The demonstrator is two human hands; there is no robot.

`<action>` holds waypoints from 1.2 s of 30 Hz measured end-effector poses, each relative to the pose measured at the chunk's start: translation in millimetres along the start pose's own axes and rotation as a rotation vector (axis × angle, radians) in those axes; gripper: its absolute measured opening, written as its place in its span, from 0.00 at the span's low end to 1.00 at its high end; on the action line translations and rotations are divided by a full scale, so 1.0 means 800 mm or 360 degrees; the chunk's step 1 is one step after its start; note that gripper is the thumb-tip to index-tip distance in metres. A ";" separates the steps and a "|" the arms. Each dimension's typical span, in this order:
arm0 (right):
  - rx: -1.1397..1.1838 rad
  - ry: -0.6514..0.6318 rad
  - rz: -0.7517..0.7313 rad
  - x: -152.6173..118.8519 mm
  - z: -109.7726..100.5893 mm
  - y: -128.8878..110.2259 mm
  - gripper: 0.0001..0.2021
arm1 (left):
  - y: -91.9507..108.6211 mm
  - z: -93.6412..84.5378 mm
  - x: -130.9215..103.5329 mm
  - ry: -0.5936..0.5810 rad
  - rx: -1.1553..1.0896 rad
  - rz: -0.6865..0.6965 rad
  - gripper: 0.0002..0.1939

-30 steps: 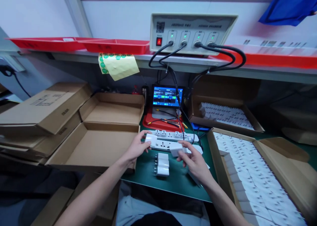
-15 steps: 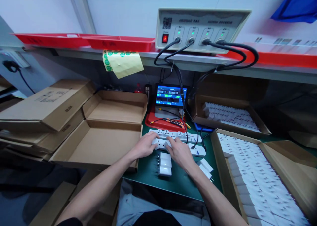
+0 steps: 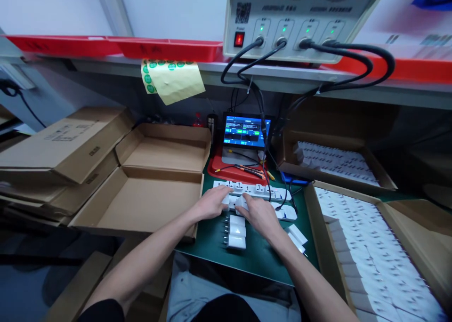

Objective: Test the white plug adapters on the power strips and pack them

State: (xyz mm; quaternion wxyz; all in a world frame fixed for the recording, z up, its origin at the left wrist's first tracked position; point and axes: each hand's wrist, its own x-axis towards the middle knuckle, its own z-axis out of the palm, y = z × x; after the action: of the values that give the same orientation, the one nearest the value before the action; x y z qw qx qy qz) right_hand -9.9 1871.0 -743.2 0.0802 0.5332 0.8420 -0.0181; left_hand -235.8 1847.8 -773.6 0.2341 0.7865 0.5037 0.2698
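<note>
Beneath everything nearby, a green tabletop point(image 3: 256, 256), flat and smooth by sight, crowded enough for things to be dragged or jostled for want of room. At right, an open carton point(image 3: 322, 235) of dull brown cardboard, packed with spiky rows of white chargers point(image 3: 363, 242), exposed to a knock from the right arm point(image 3: 307, 270). At left, another open carton point(image 3: 151, 199), wide and shallow, in the same creased board. Beyond the hands, two white power strips point(image 3: 252, 191), long, hard, plastic-looking, perhaps apt to slide under a crooked push; black cables point(image 3: 263, 120) above, rounded and bendy, possible snags. Right hand point(image 3: 259, 212) narrow, curled down over a small charger point(image 3: 240, 203) at the nearer strip point(image 3: 287, 213); left hand point(image 3: 213, 203) likewise narrow, around a second charger point(image 3: 226, 201), mostly hidden. Fully seated or merely resting there: impossible to tell. Likeliest fault, poor contact from a misaligned push. Just in front, a row of three chargers point(image 3: 236, 231), glossy blocks with softened edges, easily scattered by a low sweep. Smallest, slim prongs point(image 3: 226, 235), metal-looking, pointing left, liable to catch or bend.
</note>
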 end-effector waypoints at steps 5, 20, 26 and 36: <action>0.0042 -0.0064 -0.0028 0.003 0.006 -0.023 0.32 | -0.011 -0.004 -0.006 0.0038 -0.0039 0.0014 0.33; 0.0311 0.0539 -0.0060 -0.067 -0.014 0.080 0.24 | -0.013 0.018 -0.011 -0.0033 0.0111 -0.0009 0.34; 0.0426 0.0420 0.0120 -0.063 -0.017 0.163 0.16 | 0.008 0.027 0.013 0.0091 0.0028 0.0096 0.32; 0.0832 0.0453 -0.0195 -0.015 0.055 0.172 0.12 | 0.083 0.125 0.091 0.0252 -0.0051 -0.0019 0.06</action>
State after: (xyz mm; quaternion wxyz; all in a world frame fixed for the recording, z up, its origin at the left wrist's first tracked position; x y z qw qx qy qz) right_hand 123.9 1914.4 -777.3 -0.1799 0.4811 0.8422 -0.1640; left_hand -100.6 1879.9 -791.8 0.2075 0.7559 0.5210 0.3378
